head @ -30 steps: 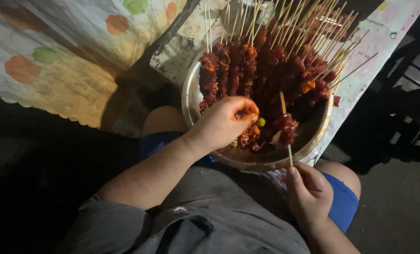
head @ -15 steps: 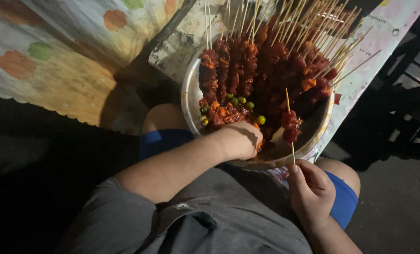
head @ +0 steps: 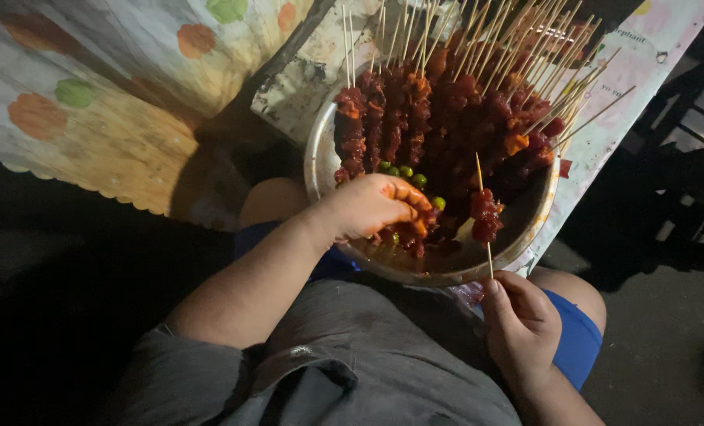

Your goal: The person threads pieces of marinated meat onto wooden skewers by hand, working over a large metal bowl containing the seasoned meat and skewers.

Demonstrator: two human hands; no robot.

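Observation:
A round metal bowl rests on my lap, piled with several red marinated meat skewers whose sticks fan upward. My left hand reaches into the near side of the bowl, fingers curled around loose pieces of red meat. Small green pieces lie just past its knuckles. My right hand pinches the lower end of a thin wooden skewer that stands upright over the bowl with a couple of meat chunks threaded on it.
A patterned cloth with orange and green spots covers the table at the upper left. A light printed sheet lies under the bowl at the right. Dark chair legs stand at the far right over dark floor.
My left hand dropped from above the bowl to its near rim, then moved back into the loose meat. The right hand kept the skewer almost still.

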